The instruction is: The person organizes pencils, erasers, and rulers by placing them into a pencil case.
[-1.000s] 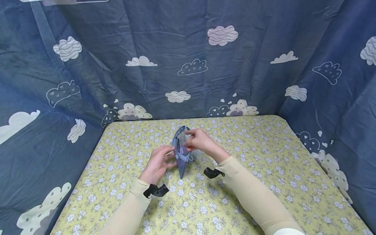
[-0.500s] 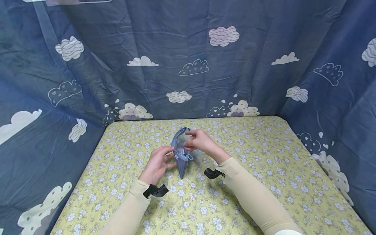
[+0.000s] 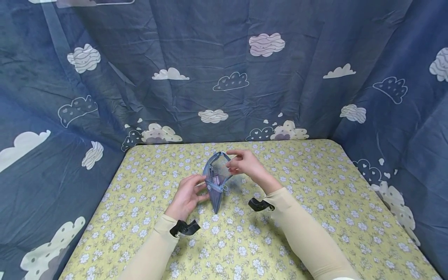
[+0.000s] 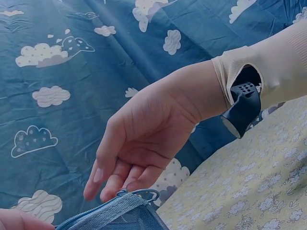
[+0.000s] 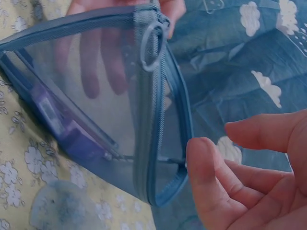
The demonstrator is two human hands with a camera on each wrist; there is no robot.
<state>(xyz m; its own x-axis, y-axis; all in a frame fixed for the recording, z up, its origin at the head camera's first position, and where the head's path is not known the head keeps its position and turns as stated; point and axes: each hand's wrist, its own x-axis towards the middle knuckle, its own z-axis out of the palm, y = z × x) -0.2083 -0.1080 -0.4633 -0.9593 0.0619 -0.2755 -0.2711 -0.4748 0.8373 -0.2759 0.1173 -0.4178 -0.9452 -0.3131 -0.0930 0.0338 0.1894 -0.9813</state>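
A blue mesh zipper pouch point(image 3: 216, 200) stands on the table with its zipped mouth spread wide. My left hand point(image 3: 187, 196) pinches its left side; in the right wrist view, fingers of the left hand point(image 5: 105, 62) show through the mesh. Beside the far right rim is my right hand point(image 3: 246, 165), fingers loosely bent with a gap between thumb and forefinger, holding nothing. In the right wrist view, one fingertip is at the zipper edge; whether it touches is unclear. Inside the pouch lie purple items point(image 5: 84, 143) and a thin, pen-like rod point(image 5: 81, 108). A zipper pull ring point(image 5: 153, 47) hangs at one end.
A yellow flowered cloth point(image 3: 147, 241) covers the table. Dark blue cloud-print curtains point(image 3: 224, 97) enclose the back and sides. A translucent round patch point(image 5: 62, 206) shows on the cloth near the pouch; its kind is unclear.
My right hand has drawn back to the right, out of the pouch's mouth, and the mouth now stands wider. The left hand has stayed nearly still.
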